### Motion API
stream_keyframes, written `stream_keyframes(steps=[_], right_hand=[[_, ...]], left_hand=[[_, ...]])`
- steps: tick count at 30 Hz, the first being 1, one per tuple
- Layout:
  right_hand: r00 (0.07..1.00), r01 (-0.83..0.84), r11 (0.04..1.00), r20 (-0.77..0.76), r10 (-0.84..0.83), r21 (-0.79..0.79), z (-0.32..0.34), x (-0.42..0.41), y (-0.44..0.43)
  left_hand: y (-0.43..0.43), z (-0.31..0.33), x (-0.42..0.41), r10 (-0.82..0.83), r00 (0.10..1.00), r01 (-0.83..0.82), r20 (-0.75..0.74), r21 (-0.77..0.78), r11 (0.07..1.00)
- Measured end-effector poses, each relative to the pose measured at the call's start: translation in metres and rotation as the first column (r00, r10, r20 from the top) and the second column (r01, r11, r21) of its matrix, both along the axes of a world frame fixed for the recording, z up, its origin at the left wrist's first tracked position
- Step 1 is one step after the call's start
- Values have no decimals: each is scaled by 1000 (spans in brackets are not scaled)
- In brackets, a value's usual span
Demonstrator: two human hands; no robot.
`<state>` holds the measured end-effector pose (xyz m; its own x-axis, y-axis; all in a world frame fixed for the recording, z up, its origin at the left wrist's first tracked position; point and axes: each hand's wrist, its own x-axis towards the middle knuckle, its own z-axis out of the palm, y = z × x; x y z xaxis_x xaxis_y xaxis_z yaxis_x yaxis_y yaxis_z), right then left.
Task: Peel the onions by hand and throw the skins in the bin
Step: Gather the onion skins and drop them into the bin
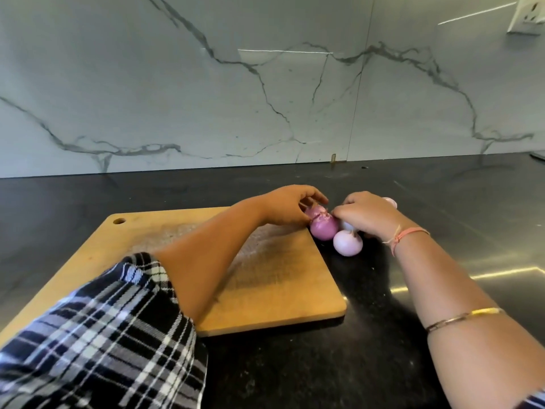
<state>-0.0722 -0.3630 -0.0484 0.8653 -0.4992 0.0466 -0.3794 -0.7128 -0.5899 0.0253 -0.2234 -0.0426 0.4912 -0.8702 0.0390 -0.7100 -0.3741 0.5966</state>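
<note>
Off the cutting board's [265, 290] corner, our left hand [289, 206] grips the red onion [324, 230], steadying it while our right hand [368, 214] pinches its skin [322, 216].

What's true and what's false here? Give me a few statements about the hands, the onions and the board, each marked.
1. Both the left hand and the right hand are at the purple onion. True.
2. The pale onion lies on the wooden cutting board. False: it lies on the black counter, beside the board.
3. A knife lies on the board. False: no knife shows.
4. The bin stands by the onions. False: no bin is in view.
5. The left arm wears a checked sleeve. True.
</note>
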Motion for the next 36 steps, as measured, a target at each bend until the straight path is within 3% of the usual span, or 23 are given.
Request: stream_keyframes(steps=[6,9,13,17,22,28,36], right_hand=[[993,23,998,113,-15,-62,2,-4,3],[958,26,999,286,-11,-48,0,-5,3],[862,5,1000,508,5,-18,3,-8,17],[792,-96,992,610,26,83,13,-4,49],[841,-312,936,505,193,163,18,26,117],[876,-418,908,267,403,2,20,61,179],[894,-403,899,138,427,-172,7,73,201]], left_hand=[[2,-3,3,34,982,-25,183,-49,998],[14,0,4,110,964,-78,243,-138,987],[51,13,5,263,937,-198,231,-271,942],[106,18,3,367,909,-305,196,-288,908],[172,7,2,475,866,-435,156,-232,870],[215,-5,11,552,810,-532,197,-147,834],[219,-10,19,564,794,-549,229,-128,826]])
